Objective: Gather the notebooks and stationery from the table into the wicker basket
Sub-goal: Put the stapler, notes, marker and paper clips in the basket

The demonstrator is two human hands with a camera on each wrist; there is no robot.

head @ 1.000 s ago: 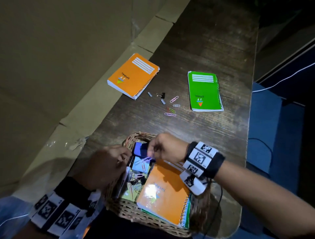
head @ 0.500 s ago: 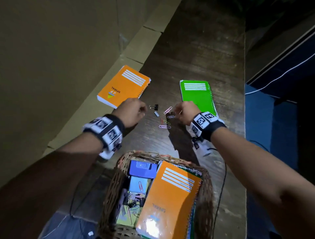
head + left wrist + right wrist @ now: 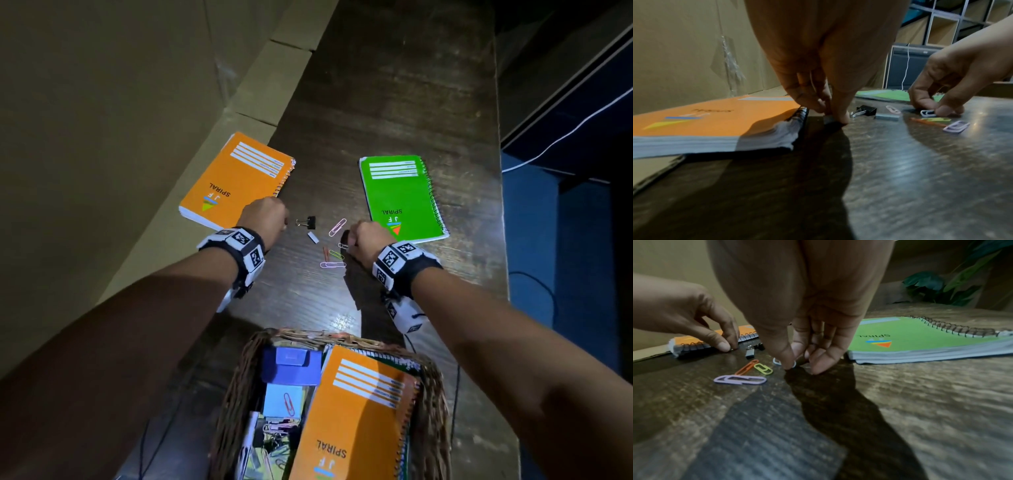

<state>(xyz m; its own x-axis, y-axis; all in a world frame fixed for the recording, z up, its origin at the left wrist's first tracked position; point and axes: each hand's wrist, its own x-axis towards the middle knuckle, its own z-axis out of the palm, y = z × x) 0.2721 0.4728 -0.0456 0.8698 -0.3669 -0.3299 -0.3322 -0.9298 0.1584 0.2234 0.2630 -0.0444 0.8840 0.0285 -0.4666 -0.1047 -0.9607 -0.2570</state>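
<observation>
My left hand [image 3: 830, 113] pinches a small grey staple strip [image 3: 828, 119] on the table, right beside the spiral of the orange notebook [image 3: 236, 181]. My right hand [image 3: 801, 368] has thumb and fingers closed on a white paper clip [image 3: 777, 361], just left of the green notebook [image 3: 400, 195]. Between the hands lie a black binder clip [image 3: 308, 222], a second staple strip [image 3: 312, 237], a pink clip [image 3: 337, 226], and orange, green and lilac clips [image 3: 332, 264]. The wicker basket [image 3: 433, 404] stands near me, holding another orange notebook [image 3: 356, 411] and small stationery.
A cardboard wall [image 3: 102, 137] runs along the table's left side, and the orange notebook partly lies on its flap. The table's right edge [image 3: 503, 240] drops to a blue floor with a white cable. A blue box [image 3: 291, 366] sits in the basket's far corner.
Both hands left the basket and reached forward to the loose items. Since half a second ago they have settled, fingertips down on the staple strip and the white clip.
</observation>
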